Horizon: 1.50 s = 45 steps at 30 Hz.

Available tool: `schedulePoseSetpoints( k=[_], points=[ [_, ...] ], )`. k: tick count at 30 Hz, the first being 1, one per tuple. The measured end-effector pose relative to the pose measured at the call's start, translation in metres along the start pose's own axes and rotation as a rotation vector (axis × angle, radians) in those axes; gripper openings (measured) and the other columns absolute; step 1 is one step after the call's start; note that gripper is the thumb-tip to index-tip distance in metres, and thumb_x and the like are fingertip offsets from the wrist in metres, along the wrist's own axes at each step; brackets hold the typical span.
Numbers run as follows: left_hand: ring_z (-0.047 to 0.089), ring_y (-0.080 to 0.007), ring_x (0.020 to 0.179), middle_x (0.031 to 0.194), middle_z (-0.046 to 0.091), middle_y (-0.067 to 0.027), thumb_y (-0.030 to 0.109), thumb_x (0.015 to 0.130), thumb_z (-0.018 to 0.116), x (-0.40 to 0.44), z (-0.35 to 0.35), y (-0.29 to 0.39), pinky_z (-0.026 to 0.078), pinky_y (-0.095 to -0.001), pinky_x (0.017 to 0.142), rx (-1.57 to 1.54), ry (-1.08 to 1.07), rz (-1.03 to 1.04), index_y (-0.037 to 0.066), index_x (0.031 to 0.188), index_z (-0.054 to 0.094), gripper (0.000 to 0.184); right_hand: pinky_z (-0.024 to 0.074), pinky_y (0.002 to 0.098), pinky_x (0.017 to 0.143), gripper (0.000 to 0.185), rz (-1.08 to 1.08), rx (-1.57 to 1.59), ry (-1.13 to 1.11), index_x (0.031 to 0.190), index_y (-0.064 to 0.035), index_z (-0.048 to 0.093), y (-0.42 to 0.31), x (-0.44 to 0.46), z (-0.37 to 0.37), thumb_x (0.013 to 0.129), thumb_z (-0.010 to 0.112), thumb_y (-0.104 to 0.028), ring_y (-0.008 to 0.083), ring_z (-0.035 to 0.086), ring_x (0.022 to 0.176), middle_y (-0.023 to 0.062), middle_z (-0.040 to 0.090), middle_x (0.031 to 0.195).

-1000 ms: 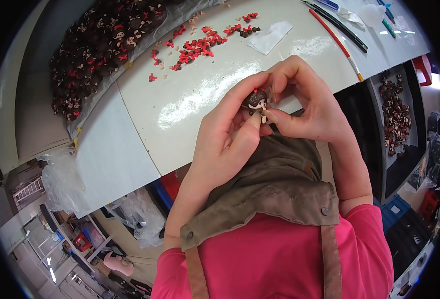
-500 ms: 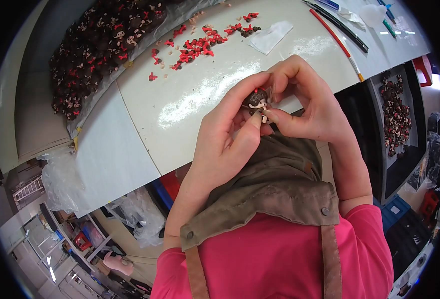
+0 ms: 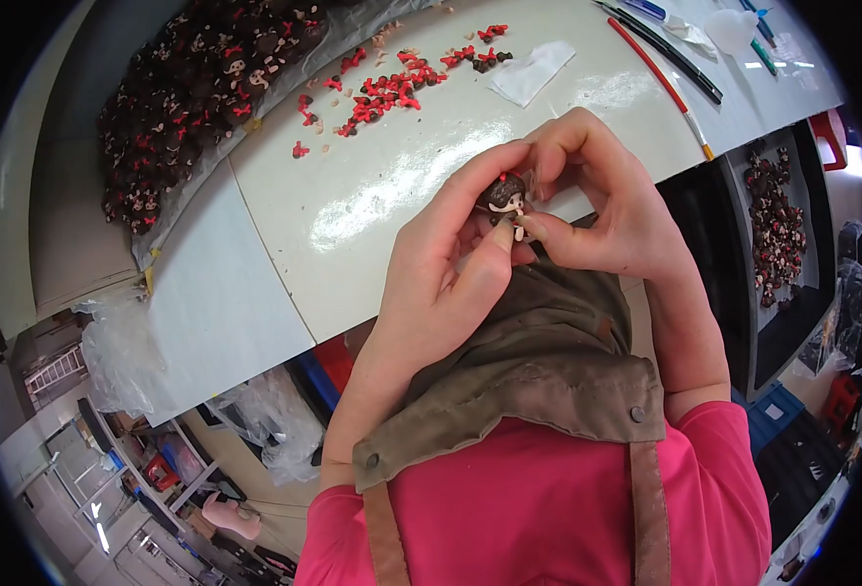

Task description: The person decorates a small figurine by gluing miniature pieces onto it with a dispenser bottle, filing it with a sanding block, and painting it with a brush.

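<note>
A small doll figurine (image 3: 505,200) with dark brown hair, a pale face and a red bit on top sits between my two hands at the table's front edge. My left hand (image 3: 453,256) is wrapped around its side, the thumb pressed to its lower body. From the other side my right hand (image 3: 602,200) closes in, its thumb tip at the figurine's front and its bent fingers behind. The fingers hide the figurine's back and much of its lower part. Ahead on the table lie small red bow-shaped pieces (image 3: 389,98).
A large heap of brown-haired figurine parts (image 3: 206,98) lies on plastic at the back left. A white tissue (image 3: 531,73), a red brush (image 3: 646,68) and black pens (image 3: 670,54) are on the table. A dark tray of parts (image 3: 776,225) stands at right.
</note>
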<state>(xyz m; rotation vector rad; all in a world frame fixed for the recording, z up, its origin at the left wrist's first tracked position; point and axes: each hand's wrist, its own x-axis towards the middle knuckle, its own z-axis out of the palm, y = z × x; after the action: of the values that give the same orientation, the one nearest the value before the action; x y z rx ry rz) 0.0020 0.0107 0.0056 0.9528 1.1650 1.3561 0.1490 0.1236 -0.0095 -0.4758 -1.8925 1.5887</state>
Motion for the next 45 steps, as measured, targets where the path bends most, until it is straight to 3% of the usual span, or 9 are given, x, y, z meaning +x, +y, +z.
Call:
schedulePoseSetpoints(
  k=[13,22,40,43,45],
  points=[
    [0.055,-0.0081,0.089,0.119,0.053,-0.0105,-0.002,0.088,0.042,-0.0005,0.0016,0.0042,0.051,-0.0260,0.082,0.009,0.014,-0.032,0.005,0.149,0.026,0.063,0.0479,0.0269,0.078,0.028,-0.004,0.026,-0.032,0.094,-0.0052,0.049,0.0014,0.0009,-0.0016,0.075,0.070,-0.004,0.0120,0.056,0.083,0.0072,0.063,0.098],
    [0.057,-0.0108,0.093,0.113,0.053,-0.0117,-0.003,0.089,0.043,-0.0005,0.0036,0.0025,0.052,-0.0274,0.084,-0.036,0.036,-0.019,0.008,0.151,0.019,0.067,0.0474,0.0267,0.077,0.029,0.004,0.040,-0.030,0.093,-0.0054,0.049,0.0024,0.0015,-0.0013,0.075,0.070,-0.004,0.0117,0.055,0.084,0.0061,0.063,0.098],
    [0.057,-0.0115,0.095,0.115,0.053,-0.0125,-0.002,0.089,0.042,-0.0009,0.0021,0.0007,0.052,-0.0281,0.085,-0.027,0.022,-0.012,0.007,0.151,0.018,0.067,0.0475,0.0266,0.077,0.031,0.005,0.038,-0.018,0.094,-0.0055,0.048,0.0024,0.0005,-0.0006,0.074,0.071,-0.002,0.0111,0.054,0.082,0.0057,0.063,0.097],
    [0.057,-0.0126,0.097,0.115,0.053,-0.0124,-0.002,0.090,0.041,-0.0006,0.0014,0.0007,0.051,-0.0288,0.086,-0.014,0.009,0.007,0.006,0.151,0.018,0.066,0.0464,0.0269,0.081,0.033,0.033,0.024,-0.069,0.094,-0.0081,0.043,-0.0006,0.0004,-0.0011,0.076,0.069,0.000,0.0107,0.054,0.087,0.0087,0.060,0.107],
    [0.058,-0.0137,0.098,0.116,0.053,-0.0127,-0.002,0.090,0.040,-0.0011,0.0030,0.0008,0.051,-0.0296,0.087,-0.003,0.017,0.022,0.005,0.150,0.018,0.064,0.0499,0.0271,0.080,0.031,-0.002,0.067,-0.017,0.095,-0.0054,0.047,0.0009,-0.0007,0.0024,0.075,0.069,0.003,0.0105,0.057,0.084,0.0070,0.062,0.102]
  ],
)
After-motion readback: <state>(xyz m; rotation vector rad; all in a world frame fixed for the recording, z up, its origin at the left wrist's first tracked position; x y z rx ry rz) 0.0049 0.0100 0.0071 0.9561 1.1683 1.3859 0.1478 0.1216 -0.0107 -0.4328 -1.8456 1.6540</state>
